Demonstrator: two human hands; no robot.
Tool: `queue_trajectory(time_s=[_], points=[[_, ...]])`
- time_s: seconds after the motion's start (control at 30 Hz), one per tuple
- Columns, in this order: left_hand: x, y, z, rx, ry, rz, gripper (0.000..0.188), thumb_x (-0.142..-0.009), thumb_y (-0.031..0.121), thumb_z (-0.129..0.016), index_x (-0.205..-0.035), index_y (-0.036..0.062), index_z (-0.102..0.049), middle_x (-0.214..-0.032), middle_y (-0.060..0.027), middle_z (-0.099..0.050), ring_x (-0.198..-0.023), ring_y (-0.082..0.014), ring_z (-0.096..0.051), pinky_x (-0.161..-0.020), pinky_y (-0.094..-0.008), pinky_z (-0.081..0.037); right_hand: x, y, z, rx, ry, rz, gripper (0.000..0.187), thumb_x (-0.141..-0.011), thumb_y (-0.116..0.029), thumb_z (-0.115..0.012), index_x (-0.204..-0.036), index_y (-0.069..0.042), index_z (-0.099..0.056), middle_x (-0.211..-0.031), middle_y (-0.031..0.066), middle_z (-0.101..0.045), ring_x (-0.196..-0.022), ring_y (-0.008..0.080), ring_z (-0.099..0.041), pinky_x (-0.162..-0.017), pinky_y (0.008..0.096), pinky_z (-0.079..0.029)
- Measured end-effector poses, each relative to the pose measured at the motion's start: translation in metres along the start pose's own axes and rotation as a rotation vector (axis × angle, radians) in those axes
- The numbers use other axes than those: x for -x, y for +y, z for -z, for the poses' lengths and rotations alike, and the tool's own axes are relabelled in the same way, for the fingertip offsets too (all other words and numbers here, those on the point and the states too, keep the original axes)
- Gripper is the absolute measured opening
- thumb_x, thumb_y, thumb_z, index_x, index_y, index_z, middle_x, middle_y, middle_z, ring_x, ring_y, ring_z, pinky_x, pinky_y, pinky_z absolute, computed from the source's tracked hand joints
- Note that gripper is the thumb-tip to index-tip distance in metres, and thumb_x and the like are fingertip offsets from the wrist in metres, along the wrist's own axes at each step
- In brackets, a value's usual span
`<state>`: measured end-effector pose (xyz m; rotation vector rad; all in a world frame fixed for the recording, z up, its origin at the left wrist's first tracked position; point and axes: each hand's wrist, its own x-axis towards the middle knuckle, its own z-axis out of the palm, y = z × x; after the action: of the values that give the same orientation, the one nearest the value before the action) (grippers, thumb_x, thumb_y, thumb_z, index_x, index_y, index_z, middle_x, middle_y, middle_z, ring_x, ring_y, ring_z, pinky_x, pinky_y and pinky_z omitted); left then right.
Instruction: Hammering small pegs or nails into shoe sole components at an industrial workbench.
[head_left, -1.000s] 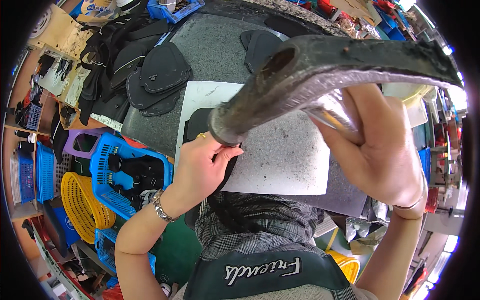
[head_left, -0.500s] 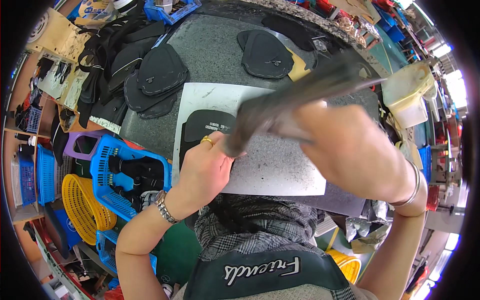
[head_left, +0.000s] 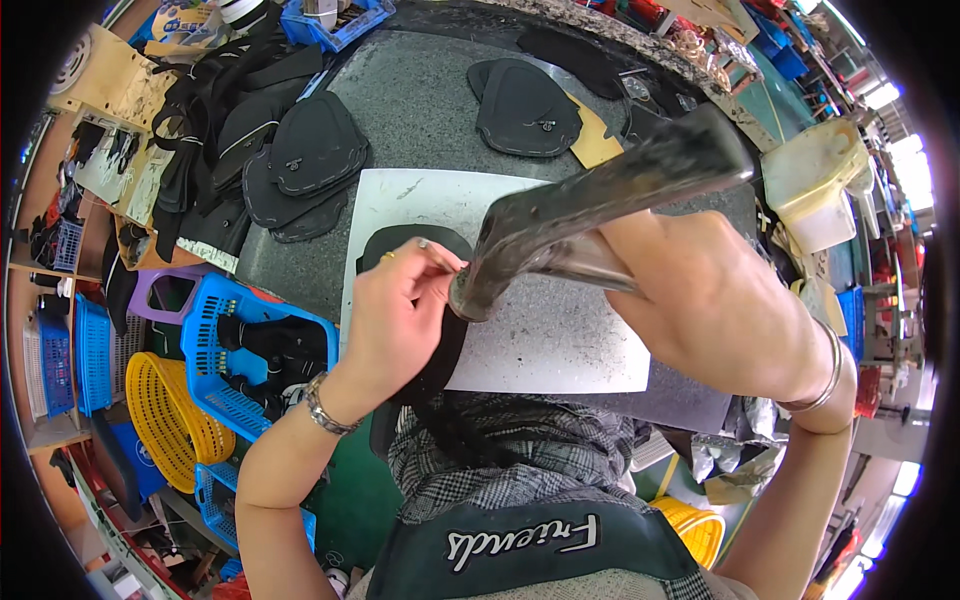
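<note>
While the right hand keeps its grip wrapped firmly round the metal handle of a hammer, the hammer's long dark head slants over the white board, its round face above the right edge of a flat black piece. Whether that face touches anything is hidden. This piece lies on the left part of the white board, partly under the left hand. Of the left hand's grip, thumb and forefinger bunch just beside the hammer's face, but I cannot tell whether they close on anything. The white board lies on a grey speckled table. Beyond its far left corner sit stacked black pads; straight beyond its far edge are two more overlapping pads, with a yellow sheet showing beside them. Left of the white board, below table level, stands a blue basket with dark items inside. Right of the board, well apart, is a whitish plastic container.
</note>
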<state>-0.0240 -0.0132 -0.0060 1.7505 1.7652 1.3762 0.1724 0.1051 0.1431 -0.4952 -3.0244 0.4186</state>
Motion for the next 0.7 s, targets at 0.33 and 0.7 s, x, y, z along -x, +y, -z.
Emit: queue_trajectory(time_s=[0.33, 0.7], points=[[-0.002, 0.002, -0.002, 0.080, -0.027, 0.123, 0.009, -0.083, -0.001, -0.068, -0.088, -0.0021, -0.060, -0.083, -0.0072, -0.069, -0.074, -0.0125, -0.065, -0.070, -0.0248, -0.052, -0.012, -0.005, 0.005, -0.042, 0.234, -0.002, 0.038, -0.075, 0.004, -0.062, -0.112, 0.003, -0.052, -0.066, 0.0200, -0.054, -0.054, 0.0339, -0.053, -0.053, 0.0358, -0.043], [-0.011, -0.005, 0.001, 0.178, -0.057, 0.275, 0.007, -0.085, -0.003, -0.064, -0.090, -0.0054, -0.060, -0.088, -0.0082, -0.067, -0.079, -0.0107, -0.063, -0.074, -0.0246, -0.051, -0.013, -0.003, 0.014, 0.009, 0.148, -0.098, 0.039, -0.077, 0.004, -0.064, -0.114, 0.004, -0.053, -0.074, 0.0192, -0.060, -0.058, 0.0309, -0.057, -0.057, 0.0319, -0.045]])
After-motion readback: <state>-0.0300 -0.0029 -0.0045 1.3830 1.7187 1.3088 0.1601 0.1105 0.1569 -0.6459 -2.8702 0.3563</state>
